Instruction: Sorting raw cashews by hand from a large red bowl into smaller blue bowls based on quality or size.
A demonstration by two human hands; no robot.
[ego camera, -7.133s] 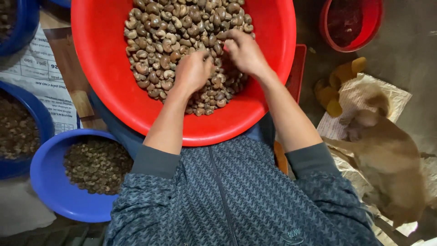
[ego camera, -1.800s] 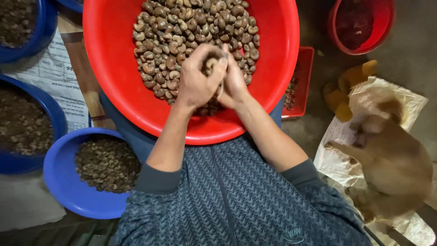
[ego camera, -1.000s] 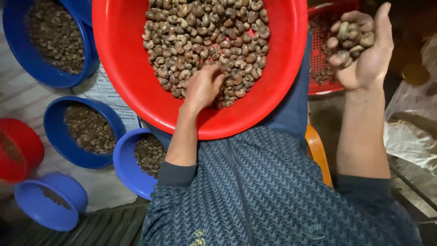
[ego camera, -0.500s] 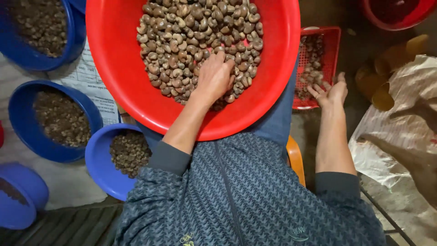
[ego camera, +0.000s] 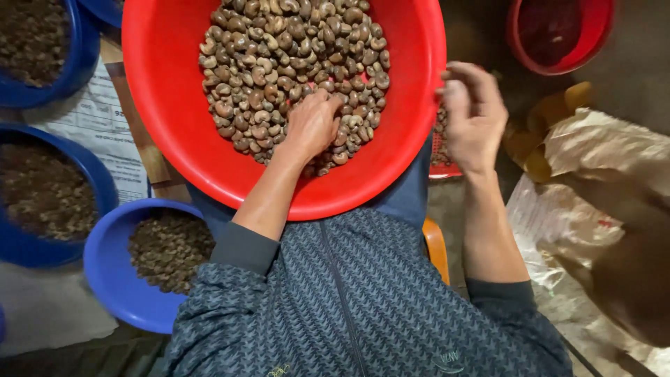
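A big red basin (ego camera: 160, 105) sits on my lap, holding a heap of cashew nuts (ego camera: 279, 49). My left hand (ego camera: 313, 127) lies palm down on the near side of the heap, fingers curled into the nuts; what it holds is hidden. My right hand (ego camera: 474, 112) is raised just outside the basin's right rim, above a small red basket (ego camera: 444, 167). Its fingers are loosely bent and apart, blurred, with nothing seen in them.
A blue bowl (ego camera: 105, 279) of smaller nuts stands at lower left. Two more blue bowls (ego camera: 98, 185) (ego camera: 78, 63) and printed paper (ego camera: 98, 132) lie further left. A red bucket (ego camera: 592, 49), yellow objects (ego camera: 551, 112), a paper sack (ego camera: 600, 160) and a brown animal (ego camera: 631, 279) are on the right.
My right hand carried a handful of nuts out to the red basket, emptied there, and has now risen back towards the basin rim. My left hand stayed on the heap.
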